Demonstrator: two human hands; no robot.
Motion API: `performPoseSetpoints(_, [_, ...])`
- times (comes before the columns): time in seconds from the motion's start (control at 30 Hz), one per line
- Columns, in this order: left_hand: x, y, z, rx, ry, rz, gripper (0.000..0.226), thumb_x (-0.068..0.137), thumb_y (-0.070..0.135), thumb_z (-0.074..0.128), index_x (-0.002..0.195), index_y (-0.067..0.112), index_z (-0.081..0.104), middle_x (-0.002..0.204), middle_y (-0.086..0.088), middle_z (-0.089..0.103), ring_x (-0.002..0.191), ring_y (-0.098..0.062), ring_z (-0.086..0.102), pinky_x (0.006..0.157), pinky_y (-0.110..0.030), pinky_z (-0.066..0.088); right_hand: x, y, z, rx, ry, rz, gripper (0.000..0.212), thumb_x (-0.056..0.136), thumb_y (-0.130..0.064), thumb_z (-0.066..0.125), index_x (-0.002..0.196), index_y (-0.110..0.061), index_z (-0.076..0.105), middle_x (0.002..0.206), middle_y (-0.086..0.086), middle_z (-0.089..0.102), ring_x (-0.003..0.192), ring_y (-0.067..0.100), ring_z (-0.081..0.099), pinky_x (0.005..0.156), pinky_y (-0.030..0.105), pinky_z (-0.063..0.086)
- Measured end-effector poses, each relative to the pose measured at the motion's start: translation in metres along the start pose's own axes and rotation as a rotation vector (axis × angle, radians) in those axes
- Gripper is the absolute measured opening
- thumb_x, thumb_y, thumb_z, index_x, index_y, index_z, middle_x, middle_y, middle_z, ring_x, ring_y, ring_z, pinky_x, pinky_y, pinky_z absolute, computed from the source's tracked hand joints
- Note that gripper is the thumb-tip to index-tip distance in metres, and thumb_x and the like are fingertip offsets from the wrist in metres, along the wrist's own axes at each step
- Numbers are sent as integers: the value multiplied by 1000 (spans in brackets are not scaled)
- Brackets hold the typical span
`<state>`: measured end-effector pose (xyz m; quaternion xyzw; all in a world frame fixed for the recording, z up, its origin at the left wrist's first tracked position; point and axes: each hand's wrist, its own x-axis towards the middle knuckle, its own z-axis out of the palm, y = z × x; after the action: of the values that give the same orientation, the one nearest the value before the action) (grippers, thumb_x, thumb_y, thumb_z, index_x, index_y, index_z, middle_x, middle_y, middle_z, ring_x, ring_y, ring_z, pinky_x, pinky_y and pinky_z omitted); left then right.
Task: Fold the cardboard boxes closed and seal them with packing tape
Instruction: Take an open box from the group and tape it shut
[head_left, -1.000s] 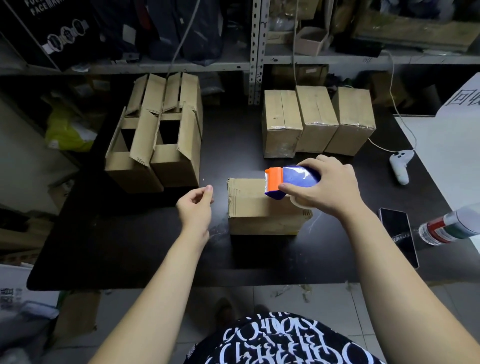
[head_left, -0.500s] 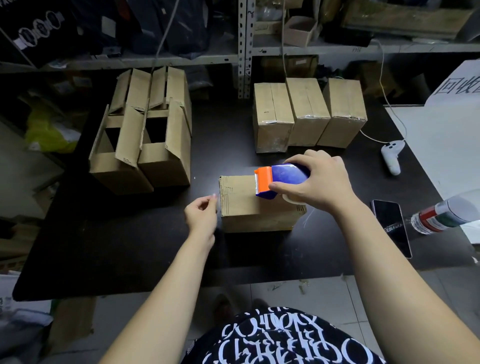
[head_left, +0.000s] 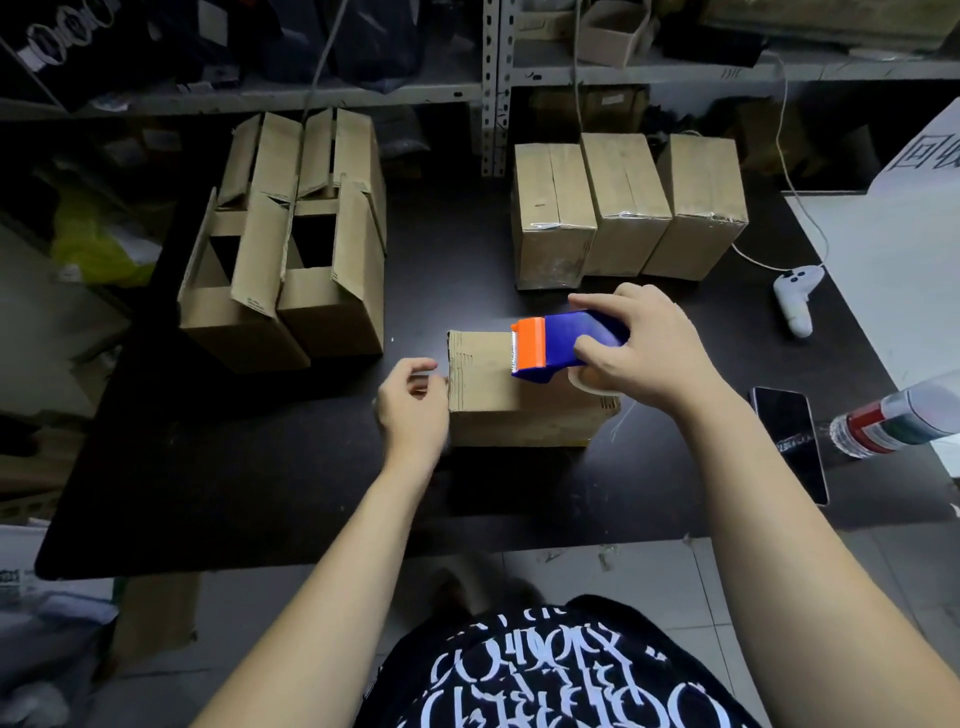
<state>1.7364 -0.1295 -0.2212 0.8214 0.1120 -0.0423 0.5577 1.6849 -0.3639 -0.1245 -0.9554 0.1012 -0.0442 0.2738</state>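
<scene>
The right hand (head_left: 649, 353) had its fingers (head_left: 597, 304) wrapped round the blue-and-orange tape dispenser (head_left: 561, 340), held just over the closed cardboard box (head_left: 493, 400) beneath them on the desk (head_left: 260, 467). The left hand (head_left: 410, 410) curled loosely at the box's end, just beyond the dispenser's blade; whether it pinched any tape could not be told. With so little bracing, a pull would likely slide the box, skewing or wrinkling the strip off the seam.
</scene>
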Motion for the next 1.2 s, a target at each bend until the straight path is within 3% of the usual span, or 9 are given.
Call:
performPoseSetpoints(0.13, [-24,11,-1,125,-148,162,34,100,29,66,134,26,61,126,9,64,115,-8,59,90,-26,51,-5,6,-11,204,-16,3,45,75,-35,87,119,-32,73,110,-17,71,105,8,64,84,30,57])
performPoseSetpoints(0.23, [-25,15,8,150,-223,178,40,106,24,53,145,31,53,149,5,54,135,-13,49,107,-29,42,-1,15,-14,236,-8,4,37,72,-41,89,105,-34,74,99,-19,72,95,6,66,77,26,56])
performPoseSetpoints(0.3, [-23,24,17,128,-209,115,38,112,29,40,147,32,53,154,6,50,138,-10,44,106,-24,35,7,21,-21,225,-76,24,33,76,-44,87,104,-35,72,91,-18,69,88,3,65,69,21,50])
performPoseSetpoints(0.43, [-14,35,37,186,-138,70,41,113,38,34,144,29,59,146,6,57,127,-5,47,92,-18,37,20,31,-37,226,-346,32,34,86,-49,78,116,-40,62,99,-17,64,92,6,64,69,25,54])
performPoseSetpoints(0.53, [-3,38,48,204,-59,96,26,110,36,45,122,30,68,118,11,66,115,-9,57,88,-29,46,22,37,-38,291,-503,66,41,90,-55,72,125,-41,58,115,-15,62,100,9,63,77,29,58])
performPoseSetpoints(0.6, [5,39,55,210,-28,107,17,106,37,54,110,28,68,104,12,66,107,-15,62,87,-35,53,25,39,-35,282,-468,44,41,92,-55,69,128,-39,59,122,-12,64,104,11,63,84,34,59])
performPoseSetpoints(0.73, [19,49,68,201,-8,19,21,99,46,64,111,30,60,108,4,64,99,-17,62,74,-35,55,27,40,-32,316,-369,48,41,94,-48,69,132,-33,60,125,-11,62,113,13,61,93,39,58])
performPoseSetpoints(0.93, [33,37,79,131,-40,-69,46,98,47,65,138,24,63,128,1,68,118,-17,63,97,-48,58,28,43,-32,312,-419,77,45,92,-52,70,133,-37,60,129,-9,63,112,13,62,87,35,59])
performPoseSetpoints(1.2, [33,35,82,164,-85,-28,37,98,42,66,130,25,72,114,7,73,108,-16,68,88,-32,56,30,61,-55,298,-451,119,38,90,-51,73,126,-40,65,118,-9,68,101,12,67,86,39,62])
